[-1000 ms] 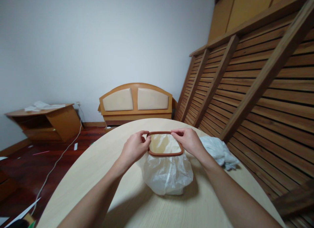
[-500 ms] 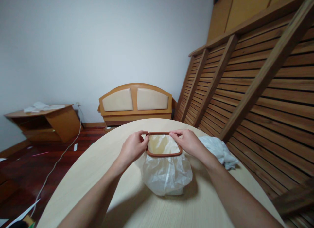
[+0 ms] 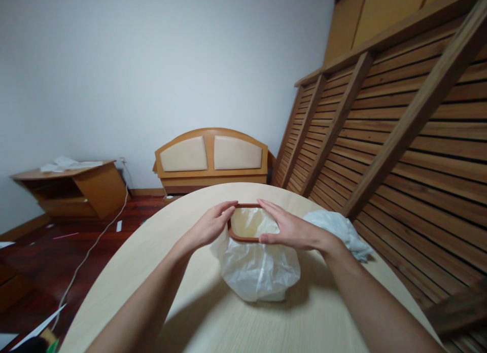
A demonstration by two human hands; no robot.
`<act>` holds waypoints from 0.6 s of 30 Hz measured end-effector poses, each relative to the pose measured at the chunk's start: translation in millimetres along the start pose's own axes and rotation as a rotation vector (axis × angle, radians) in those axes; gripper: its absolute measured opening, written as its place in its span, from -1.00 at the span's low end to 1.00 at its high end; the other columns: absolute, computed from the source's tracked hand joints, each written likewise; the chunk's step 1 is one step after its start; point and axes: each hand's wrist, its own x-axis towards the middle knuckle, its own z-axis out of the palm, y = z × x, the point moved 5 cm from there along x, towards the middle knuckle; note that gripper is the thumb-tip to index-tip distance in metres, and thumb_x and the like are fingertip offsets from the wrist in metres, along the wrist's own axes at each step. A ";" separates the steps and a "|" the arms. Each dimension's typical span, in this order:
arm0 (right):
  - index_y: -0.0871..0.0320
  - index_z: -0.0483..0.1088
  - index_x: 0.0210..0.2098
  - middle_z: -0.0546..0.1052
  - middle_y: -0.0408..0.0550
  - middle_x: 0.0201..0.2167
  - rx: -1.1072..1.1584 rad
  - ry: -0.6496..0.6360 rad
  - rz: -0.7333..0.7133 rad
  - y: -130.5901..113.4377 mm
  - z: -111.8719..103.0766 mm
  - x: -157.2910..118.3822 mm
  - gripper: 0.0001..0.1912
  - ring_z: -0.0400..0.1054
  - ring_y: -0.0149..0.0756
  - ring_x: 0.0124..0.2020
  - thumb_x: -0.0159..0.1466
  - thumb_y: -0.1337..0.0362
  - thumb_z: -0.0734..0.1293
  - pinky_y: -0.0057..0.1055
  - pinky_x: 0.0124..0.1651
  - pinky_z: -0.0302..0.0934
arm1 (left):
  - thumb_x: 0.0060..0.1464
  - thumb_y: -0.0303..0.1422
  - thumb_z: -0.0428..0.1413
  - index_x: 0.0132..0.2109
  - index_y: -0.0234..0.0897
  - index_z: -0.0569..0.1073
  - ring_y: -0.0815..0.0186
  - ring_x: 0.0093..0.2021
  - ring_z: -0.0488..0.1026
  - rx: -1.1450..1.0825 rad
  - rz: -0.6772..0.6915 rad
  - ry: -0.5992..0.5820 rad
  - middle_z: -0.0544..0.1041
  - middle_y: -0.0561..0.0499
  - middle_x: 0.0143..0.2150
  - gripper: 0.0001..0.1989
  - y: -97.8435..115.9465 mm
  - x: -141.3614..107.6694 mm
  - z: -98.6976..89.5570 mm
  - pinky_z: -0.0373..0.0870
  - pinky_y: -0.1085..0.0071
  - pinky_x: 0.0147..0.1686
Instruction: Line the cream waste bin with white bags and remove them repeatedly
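A small trash bin stands on the round table, its brown rim ring [image 3: 243, 239] lying over a thin white plastic bag [image 3: 261, 274]. The bag lines the pale inside and hangs loosely around the outside, hiding the bin's walls. At the left end of the ring is my left hand [image 3: 209, 223], thumb and fingers close together against the back left corner. My right hand [image 3: 291, 228] spans the right end, its thumb on the front edge and its fingers along the back edge. Both hands touch the ring.
A crumpled white plastic bundle [image 3: 340, 231] lies at the table's right side. Slatted wooden panels [image 3: 399, 155] lean close by on the right. Beyond the table [image 3: 133, 256] stand a headboard [image 3: 211, 175] and a low wooden desk [image 3: 99, 188]. A white cable [image 3: 91, 249] crosses the floor.
My right hand has shifted from pinching the back right corner to spanning the ring's right end. My left fingers have straightened and lie flatter along the left corner.
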 end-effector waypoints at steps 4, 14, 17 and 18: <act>0.23 -0.08 0.47 -0.06 0.27 0.48 -0.009 0.006 -0.023 1.6 1.7 1.1 0.28 -0.17 0.16 0.48 0.02 -0.34 0.43 0.10 0.47 -0.21 | 0.27 -0.20 -0.04 0.24 -0.43 0.40 0.06 0.28 0.37 -0.009 0.023 0.021 0.42 -0.24 0.30 -0.48 -9.6 1.8 6.7 0.24 0.10 0.31; 0.28 -0.07 0.46 -0.05 0.32 0.47 -0.039 -0.009 -0.031 0.8 4.1 2.5 0.30 -0.17 0.16 0.48 0.01 -0.38 0.41 0.11 0.46 -0.20 | 0.29 -0.30 -0.06 0.24 -0.41 0.39 0.09 0.28 0.37 0.033 0.056 0.051 0.43 -0.25 0.28 -0.54 -10.8 1.8 10.3 0.23 0.12 0.31; 0.24 -0.08 0.47 -0.04 0.29 0.47 -0.039 -0.005 -0.040 2.0 4.2 2.4 0.29 -0.17 0.16 0.48 0.02 -0.36 0.42 0.11 0.47 -0.19 | 0.30 -0.31 -0.07 0.24 -0.41 0.38 0.09 0.28 0.37 0.043 0.057 0.047 0.43 -0.25 0.28 -0.54 -11.4 1.5 10.2 0.22 0.12 0.32; 0.22 -0.08 0.47 -0.04 0.28 0.47 -0.036 -0.006 -0.046 1.8 4.1 2.3 0.27 -0.17 0.17 0.48 0.02 -0.35 0.42 0.12 0.46 -0.19 | 0.30 -0.31 -0.07 0.25 -0.41 0.38 0.10 0.28 0.36 0.043 0.057 0.045 0.42 -0.25 0.28 -0.54 -12.2 1.5 10.3 0.22 0.12 0.33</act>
